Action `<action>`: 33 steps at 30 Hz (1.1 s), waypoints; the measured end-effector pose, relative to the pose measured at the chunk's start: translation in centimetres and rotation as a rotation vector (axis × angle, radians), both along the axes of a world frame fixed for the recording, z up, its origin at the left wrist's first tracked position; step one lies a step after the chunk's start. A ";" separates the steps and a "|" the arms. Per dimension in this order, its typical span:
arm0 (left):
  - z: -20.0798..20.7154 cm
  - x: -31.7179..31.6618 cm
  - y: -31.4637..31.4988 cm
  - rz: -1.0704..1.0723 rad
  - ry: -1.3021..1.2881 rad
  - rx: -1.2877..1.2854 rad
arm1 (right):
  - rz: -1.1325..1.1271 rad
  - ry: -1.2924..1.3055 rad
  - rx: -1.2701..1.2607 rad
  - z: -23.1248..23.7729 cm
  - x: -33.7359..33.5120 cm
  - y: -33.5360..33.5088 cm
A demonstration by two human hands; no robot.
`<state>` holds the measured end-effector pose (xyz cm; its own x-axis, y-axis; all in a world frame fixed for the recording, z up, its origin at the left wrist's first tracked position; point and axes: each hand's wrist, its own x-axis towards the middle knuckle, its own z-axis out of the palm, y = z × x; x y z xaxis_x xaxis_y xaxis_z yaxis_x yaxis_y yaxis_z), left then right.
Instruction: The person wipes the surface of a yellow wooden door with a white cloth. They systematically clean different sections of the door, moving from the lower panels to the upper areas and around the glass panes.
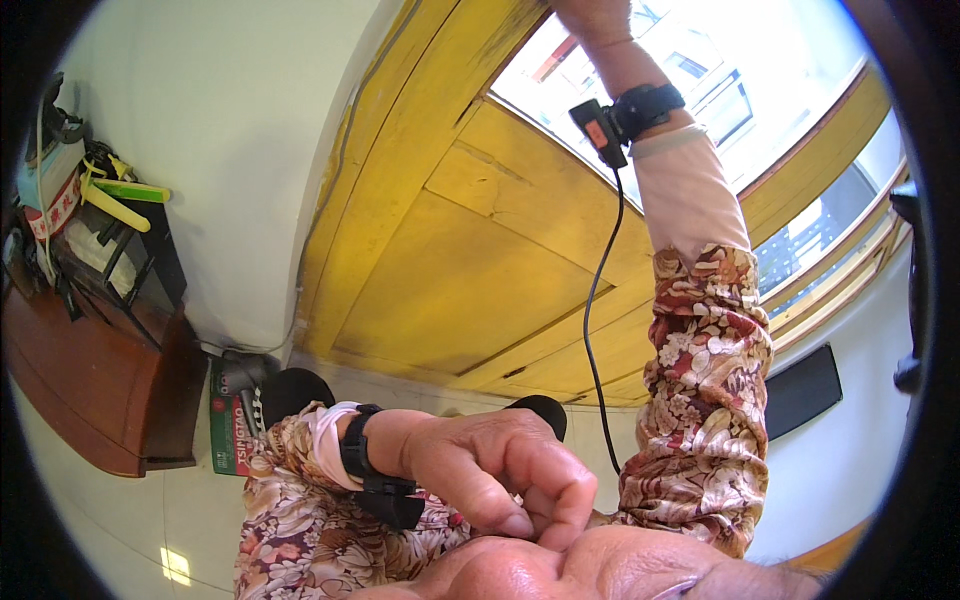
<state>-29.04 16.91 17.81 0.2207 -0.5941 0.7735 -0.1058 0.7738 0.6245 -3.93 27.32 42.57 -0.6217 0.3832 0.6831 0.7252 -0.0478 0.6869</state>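
Note:
My left hand [500,465] is low in the middle, close in to me. Its fingers are curled in toward the thumb, and nothing shows in them. My right arm stretches up along a yellow wooden door [480,270]. At the top edge, my right hand [595,18] lies in front of the bright glass pane [725,85]; its fingers are cut off by the frame, so what they touch is hidden. A black strap with a small device [600,132] circles the right wrist, trailing a black cable [588,320]. Another dark strap [355,445] is on the left wrist.
At left, a reddish-brown wooden cabinet [90,390] carries a cluttered dark rack with a yellow-handled tool [118,205]. A green and red carton [228,420] stands on the pale tiled floor beside it. A dark flat panel [805,392] is at the right wall.

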 end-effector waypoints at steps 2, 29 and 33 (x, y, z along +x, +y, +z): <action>-0.1 -0.2 -0.1 0.004 0.003 -0.001 | -0.005 -0.041 -0.128 -1.0 0.0 -0.5; 0.8 0.3 -1.0 0.050 -0.042 -0.226 | 0.013 0.024 -0.152 1.6 0.3 0.8; 1.0 0.1 -1.0 0.019 -0.069 -0.263 | 0.194 -0.138 -0.463 -3.9 0.1 0.0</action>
<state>-28.97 15.90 18.83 0.1710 -0.3667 0.9145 -0.1569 0.9062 0.3927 -3.81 27.30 38.63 -0.7836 0.4946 0.3760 0.5917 0.4095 0.6944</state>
